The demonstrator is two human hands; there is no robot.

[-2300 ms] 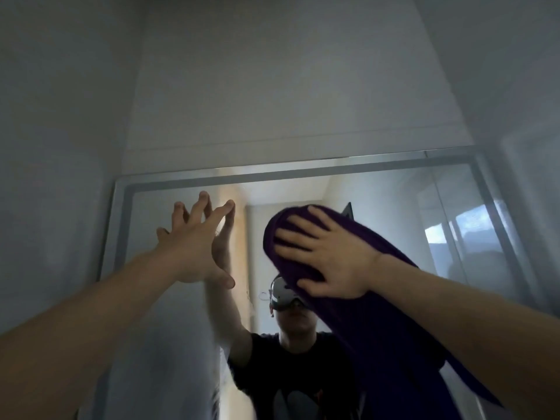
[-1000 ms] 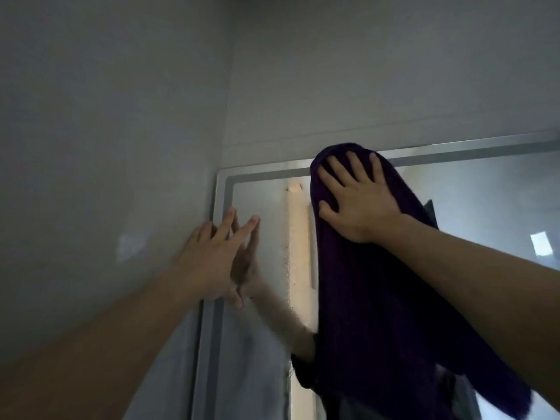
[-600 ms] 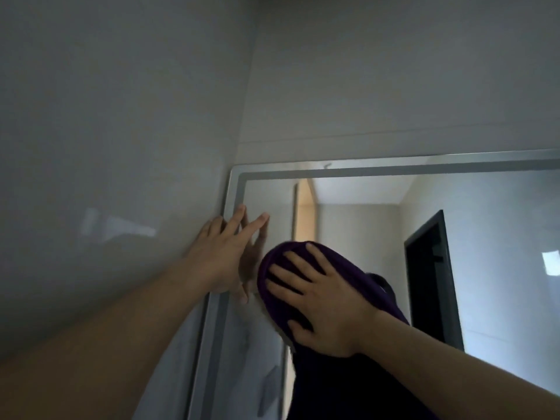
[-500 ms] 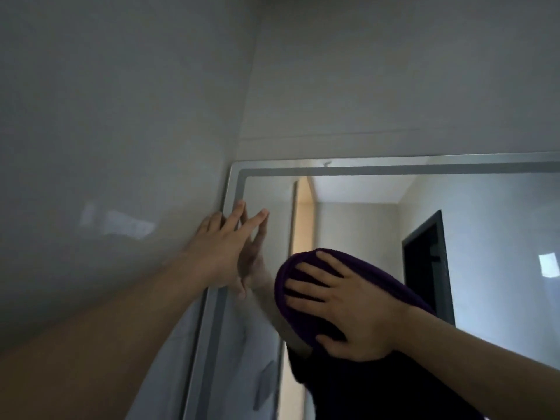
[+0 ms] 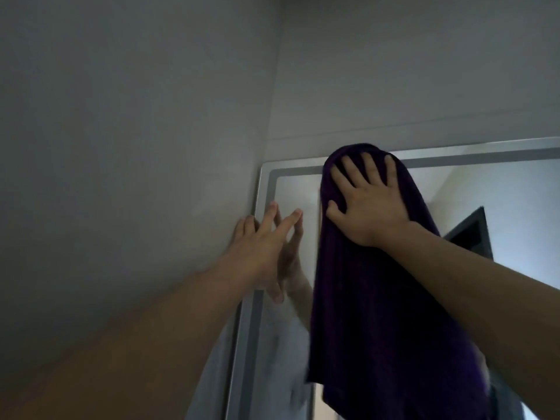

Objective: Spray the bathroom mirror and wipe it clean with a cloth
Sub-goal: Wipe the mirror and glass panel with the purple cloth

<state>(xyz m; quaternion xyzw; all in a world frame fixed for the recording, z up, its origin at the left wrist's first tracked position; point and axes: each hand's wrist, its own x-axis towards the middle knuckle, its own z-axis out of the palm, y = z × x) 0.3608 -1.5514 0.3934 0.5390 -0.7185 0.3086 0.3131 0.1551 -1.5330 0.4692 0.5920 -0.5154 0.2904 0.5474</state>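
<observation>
Head: right hand (image 5: 366,204), grip wide, pressing purple cloth (image 5: 378,313), risen to mirror (image 5: 485,189) top edge; left hand (image 5: 260,247) splayed, unmoved

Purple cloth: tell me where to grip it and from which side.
Probably the rounded top fold of the cloth, at the mirror frame, where the right hand presses flat. Come from the front, curling over that fold; the lower part hangs loose and would trail.

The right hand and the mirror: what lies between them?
The purple cloth: the right hand presses it flat on the mirror near its top edge, in the head view.
</observation>
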